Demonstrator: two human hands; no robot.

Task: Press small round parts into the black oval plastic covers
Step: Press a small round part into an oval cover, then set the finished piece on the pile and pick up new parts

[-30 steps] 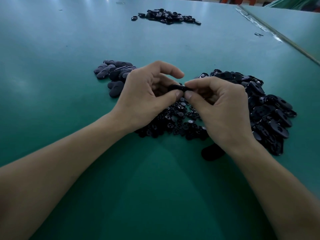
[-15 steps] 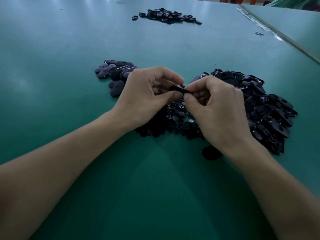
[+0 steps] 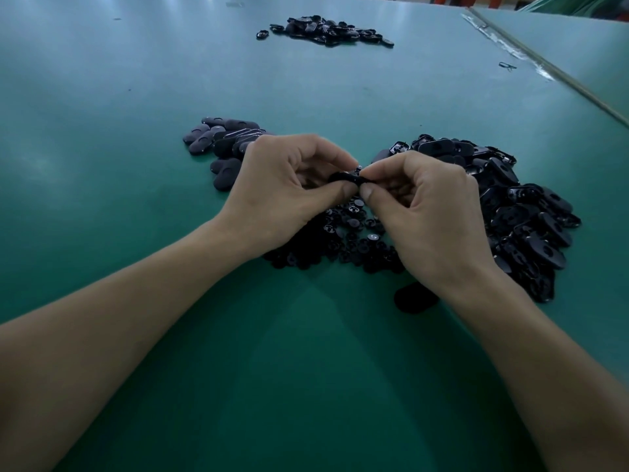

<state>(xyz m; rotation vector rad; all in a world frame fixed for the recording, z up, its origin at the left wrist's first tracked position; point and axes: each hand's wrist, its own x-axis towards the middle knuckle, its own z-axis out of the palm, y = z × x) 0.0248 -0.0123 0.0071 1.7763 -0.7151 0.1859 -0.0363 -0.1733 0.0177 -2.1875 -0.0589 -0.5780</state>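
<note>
My left hand (image 3: 289, 189) and my right hand (image 3: 429, 212) meet above the table's middle, and both pinch one black oval cover (image 3: 345, 178) between thumbs and forefingers. A small round part (image 3: 357, 170) sits on top of that cover at my right fingertips. Beneath the hands lies a heap of small round parts (image 3: 347, 240). A pile of black oval covers (image 3: 517, 212) spreads out to the right. A smaller group of matte oval covers (image 3: 221, 141) lies to the left, partly hidden by my left hand.
The green table (image 3: 136, 233) carries another pile of black parts (image 3: 326, 30) at the far end. One oval cover (image 3: 413, 298) lies alone under my right wrist. A seam with a metal strip (image 3: 544, 69) runs along the right, with a small black bit (image 3: 507, 65) beside it.
Both hands stay joined on the cover and have shifted slightly. My left forefinger has curled down closer to the cover, and the small round part now shows on top.
</note>
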